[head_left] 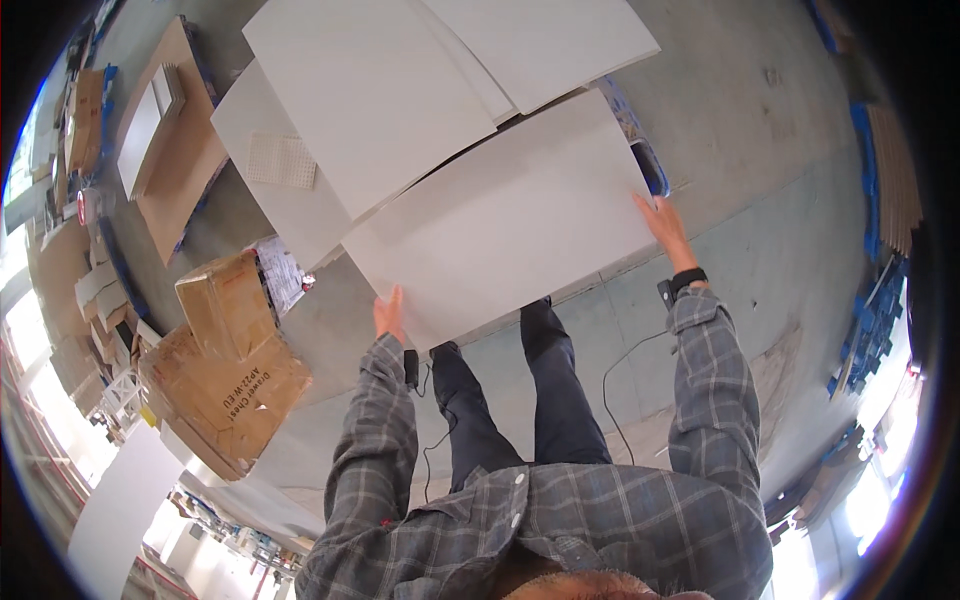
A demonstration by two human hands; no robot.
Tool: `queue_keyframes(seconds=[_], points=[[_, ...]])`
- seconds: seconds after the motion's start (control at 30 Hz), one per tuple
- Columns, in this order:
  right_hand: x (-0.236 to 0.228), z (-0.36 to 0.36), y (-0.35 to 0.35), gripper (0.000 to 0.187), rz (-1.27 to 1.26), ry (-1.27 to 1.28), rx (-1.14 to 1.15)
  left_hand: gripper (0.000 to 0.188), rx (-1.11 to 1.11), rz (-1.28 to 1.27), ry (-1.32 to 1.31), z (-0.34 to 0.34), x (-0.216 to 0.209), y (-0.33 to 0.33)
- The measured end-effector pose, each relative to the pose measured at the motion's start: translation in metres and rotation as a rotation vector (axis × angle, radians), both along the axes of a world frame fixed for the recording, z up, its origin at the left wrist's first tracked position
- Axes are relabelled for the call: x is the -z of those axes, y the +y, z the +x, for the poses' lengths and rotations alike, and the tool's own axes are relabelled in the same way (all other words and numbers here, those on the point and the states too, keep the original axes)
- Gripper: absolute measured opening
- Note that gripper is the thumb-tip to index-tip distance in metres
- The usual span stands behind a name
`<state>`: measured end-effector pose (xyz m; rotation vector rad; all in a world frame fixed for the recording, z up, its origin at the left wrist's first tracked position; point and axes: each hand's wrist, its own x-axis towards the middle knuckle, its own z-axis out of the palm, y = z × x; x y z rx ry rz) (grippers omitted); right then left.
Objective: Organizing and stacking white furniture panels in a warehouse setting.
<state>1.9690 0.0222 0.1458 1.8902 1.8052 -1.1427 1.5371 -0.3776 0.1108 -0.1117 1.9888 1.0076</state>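
A wide white cardboard panel (500, 220) lies in front of me, its near edge above my feet. My left hand (390, 312) grips its near left corner, thumb on top and fingers mostly hidden beneath. At the right end my right hand (667, 232) holds the edge, fingers partly out of sight. Beyond it, larger white panels (370, 100) overlap; whether they join the near one, I cannot tell. A dark gap runs between them. On another white panel at the left rests a pale gridded sheet (281, 161).
Brown cartons (225, 390) stand on the floor at the left. Farther off is a brown board (165, 190) bearing stacked white pieces. Beside the panel's right end shows a blue-edged dark object (650, 168). Blue pallets (868, 330) line the far right. Thin cables hang near both wrists.
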Motion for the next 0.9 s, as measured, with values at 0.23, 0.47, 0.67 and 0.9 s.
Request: queue_keyframes(seconds=[0.23,0.47,0.67,0.9], points=[[-0.011,0.038,-0.112,0.077,-0.068,0.118,0.245,0.043,0.004,-0.003,0.017,-0.038,0.005,-0.010],[0.022,0.052,-0.155,0.064,-0.194,0.378,0.456,0.055,0.098,0.007,-0.138,-0.066,-0.033,-0.008],[0.051,0.061,-0.122,0.065,-0.335,0.582,0.599,0.062,0.318,-0.011,-0.089,-0.067,0.028,0.002],[0.019,0.095,-0.146,0.067,-0.627,1.110,0.856,0.074,-0.088,0.028,-0.059,-0.016,-0.014,0.029]])
